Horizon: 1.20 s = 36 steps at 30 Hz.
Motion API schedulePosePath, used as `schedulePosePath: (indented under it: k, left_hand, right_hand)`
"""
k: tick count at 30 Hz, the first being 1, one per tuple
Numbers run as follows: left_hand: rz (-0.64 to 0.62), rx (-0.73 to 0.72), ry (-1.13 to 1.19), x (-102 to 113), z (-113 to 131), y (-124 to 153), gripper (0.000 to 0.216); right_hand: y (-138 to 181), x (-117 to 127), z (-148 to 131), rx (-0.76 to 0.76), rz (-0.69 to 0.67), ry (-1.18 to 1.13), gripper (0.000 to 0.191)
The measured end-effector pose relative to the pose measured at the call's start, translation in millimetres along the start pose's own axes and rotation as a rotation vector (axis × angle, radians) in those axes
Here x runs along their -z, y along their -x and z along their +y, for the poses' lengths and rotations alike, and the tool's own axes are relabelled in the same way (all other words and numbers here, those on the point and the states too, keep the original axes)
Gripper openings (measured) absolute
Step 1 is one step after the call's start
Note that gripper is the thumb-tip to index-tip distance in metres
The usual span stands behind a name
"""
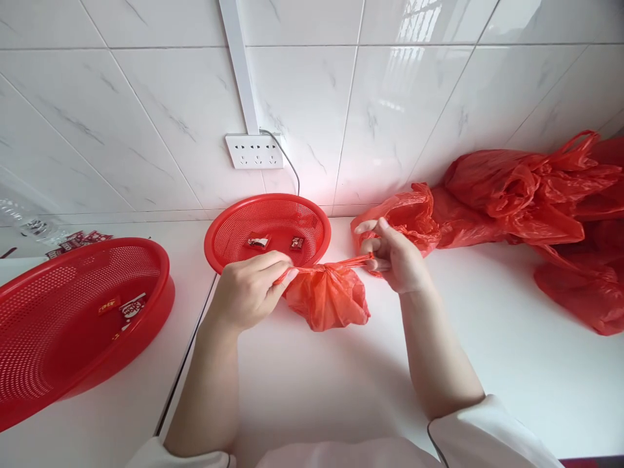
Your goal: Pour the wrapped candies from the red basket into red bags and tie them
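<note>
Between my hands hangs a small red plastic bag (pixel 327 299), its neck gathered and its two handles pulled out sideways. My left hand (pixel 253 289) is closed on one handle, pinching it between thumb and fingers. My right hand (pixel 394 257) grips the other handle with curled fingers, some of them raised. The bag's contents are hidden by the plastic. Just behind it stands a round red perforated basket (pixel 214 250) with a couple of small packets (pixel 258 241) inside.
A larger red basket (pixel 163 286) with several small packets stands at the left. Filled red plastic bags (pixel 507 188) line the wall at the right. A power strip (pixel 253 151) with a cable is on the tiled wall. Several packets (pixel 80 242) and clear plastic (pixel 32 221) lie at the far left.
</note>
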<state>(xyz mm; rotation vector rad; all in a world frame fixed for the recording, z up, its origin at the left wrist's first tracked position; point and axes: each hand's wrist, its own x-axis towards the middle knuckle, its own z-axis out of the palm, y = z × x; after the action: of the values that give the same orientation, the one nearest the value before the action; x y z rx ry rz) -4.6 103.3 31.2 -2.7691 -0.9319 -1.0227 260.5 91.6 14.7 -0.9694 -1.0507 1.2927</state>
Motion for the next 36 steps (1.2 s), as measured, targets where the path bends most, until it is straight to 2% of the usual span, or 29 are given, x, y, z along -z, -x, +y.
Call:
schedulePosePath:
  k: [5, 9, 12, 15, 18, 20, 22, 23, 24, 26, 28, 29, 30, 32, 36]
  left_hand:
    - [-0.151, 0.183, 0.086, 18.0, -9.2, 7.4, 0.029]
    - [-0.248, 0.309, 0.193, 27.9, -14.0, 10.5, 0.031]
    - [-0.364, 0.367, 0.274, 27.6, -11.0, 7.7, 0.034]
    - [-0.48, 0.396, 0.268, 18.4, -4.8, 2.4, 0.037]
    - [-0.527, 0.401, 0.184, 4.2, 0.4, -2.0, 0.038]
    - [-0.522, 0.415, 0.146, -3.7, 2.0, -3.9, 0.032]
    - [-0.465, 0.442, 0.145, -7.7, 1.9, -4.7, 0.028]
    - [-0.425, 0.454, 0.155, -8.0, 1.2, -4.7, 0.03]
    - [-0.389, 0.466, 0.162, -7.4, 0.2, -4.5, 0.032]
    - [-0.347, 0.488, 0.153, -4.0, -2.1, -3.6, 0.033]
    - [-0.339, 0.503, 0.126, 0.4, -3.3, -2.8, 0.03]
    - [-0.342, 0.502, 0.118, 2.2, -3.1, -2.6, 0.029]
    - [-0.347, 0.495, 0.116, 3.7, -2.5, -2.6, 0.028]
    - [-0.354, 0.476, 0.126, 4.9, -0.5, -3.2, 0.028]
    - [-0.36, 0.441, 0.146, 1.9, 1.9, -5.1, 0.029]
  right_hand:
    - [-2.8, 42.8, -8.3, 0.119, 0.438, 0.253, 0.056]
    - [-4.0, 74.2, -9.6, 0.22, 0.632, 0.379, 0.061]
    - [-0.3, 83.2, -10.4, 0.229, 0.633, 0.468, 0.059]
    - [5.4, 85.0, -11.0, 0.181, 0.497, 0.652, 0.048]
    - [6.9, 82.6, -9.9, 0.119, 0.377, 0.884, 0.042]
    - [4.1, 76.7, -7.4, 0.161, 0.437, 1.055, 0.037]
    - [0.4, 65.9, -2.7, 0.268, 0.532, 1.195, 0.033]
    - [-0.6, 58.7, 1.0, 0.316, 0.52, 1.229, 0.032]
    - [-0.8, 50.6, 5.7, 0.344, 0.428, 1.24, 0.034]
    - [2.5, 33.3, 19.0, 0.346, 0.062, 1.223, 0.042]
    - [10.0, 18.5, 35.8, 0.285, -0.312, 1.223, 0.063]
    - [14.7, 13.4, 44.1, 0.232, -0.425, 1.248, 0.073]
    - [19.8, 10.4, 51.2, 0.176, -0.481, 1.276, 0.077]
    - [30.5, 10.9, 59.5, 0.103, -0.478, 1.312, 0.07]
    - [53.9, 37.1, 47.7, 0.159, -0.442, 1.238, 0.064]
